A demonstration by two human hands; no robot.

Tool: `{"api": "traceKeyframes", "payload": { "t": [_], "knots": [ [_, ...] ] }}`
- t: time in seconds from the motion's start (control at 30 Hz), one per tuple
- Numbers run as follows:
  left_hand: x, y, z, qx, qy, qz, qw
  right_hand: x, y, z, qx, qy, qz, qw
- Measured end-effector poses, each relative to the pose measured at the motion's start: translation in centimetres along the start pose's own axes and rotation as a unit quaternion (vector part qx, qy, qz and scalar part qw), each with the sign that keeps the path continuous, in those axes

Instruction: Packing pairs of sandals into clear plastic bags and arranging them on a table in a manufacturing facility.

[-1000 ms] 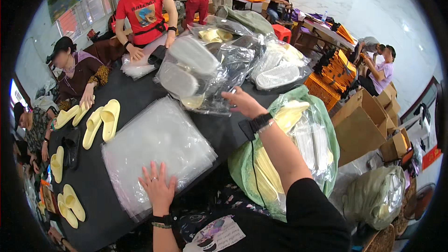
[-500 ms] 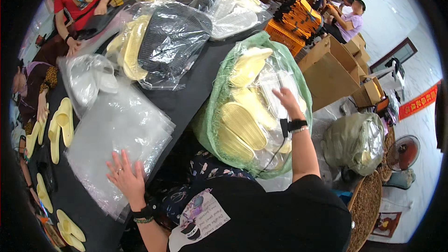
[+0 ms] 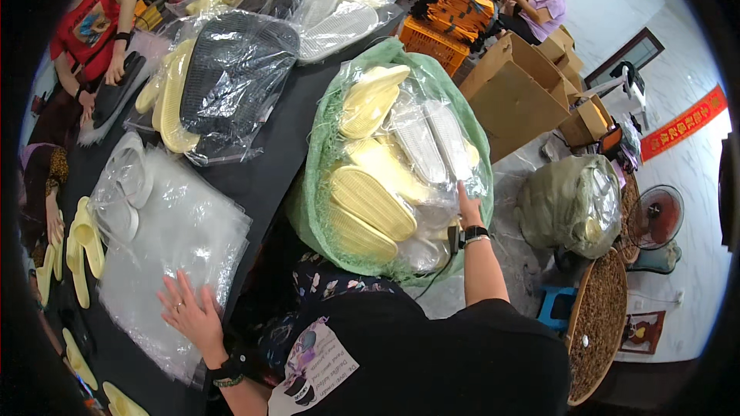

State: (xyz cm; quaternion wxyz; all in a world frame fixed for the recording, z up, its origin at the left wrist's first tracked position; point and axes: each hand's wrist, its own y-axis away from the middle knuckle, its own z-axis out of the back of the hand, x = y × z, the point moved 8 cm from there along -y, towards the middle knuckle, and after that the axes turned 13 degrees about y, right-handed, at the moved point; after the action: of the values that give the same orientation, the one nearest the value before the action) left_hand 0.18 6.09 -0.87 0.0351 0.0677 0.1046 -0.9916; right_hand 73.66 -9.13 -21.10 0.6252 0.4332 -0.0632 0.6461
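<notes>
My left hand lies flat with spread fingers on a stack of clear plastic bags on the black table. A pair of white slippers rests at the far end of that stack. To the right, a green woven sack stands full of bagged slippers, several of them yellow. On top lies a bagged white pair, soles up. My right hand is at the near end of this pair, one finger stretched out against it and its other fingers partly hidden.
Bagged black slippers lie farther up the table, and loose yellow slippers line its left side. Beyond the table, a person in red holds dark slippers. Cardboard boxes, another full sack and a fan stand right.
My right hand has drawn back toward me, baring the white pair, which now lies more slanted. My left hand stays on the bags. The person in red now holds dark slippers up.
</notes>
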Motion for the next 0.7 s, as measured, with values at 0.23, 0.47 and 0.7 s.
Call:
{"api": "traceKeyframes", "payload": {
  "t": [0.23,0.47,0.7],
  "knots": [
    [-0.2,-0.1,0.1,-0.001,-0.009,-0.005,1.0,4.3,-1.8,-3.8,0.15,-0.155,0.022,0.976],
    [-0.3,-0.1,0.2,0.016,-0.001,0.002,1.0,5.3,-0.6,-5.4,0.197,-0.061,0.053,0.977],
    [0.0,0.0,0.2,0.016,-0.012,0.015,1.0,7.5,1.5,-6.5,0.208,-0.022,0.024,0.978]
  ]
}}
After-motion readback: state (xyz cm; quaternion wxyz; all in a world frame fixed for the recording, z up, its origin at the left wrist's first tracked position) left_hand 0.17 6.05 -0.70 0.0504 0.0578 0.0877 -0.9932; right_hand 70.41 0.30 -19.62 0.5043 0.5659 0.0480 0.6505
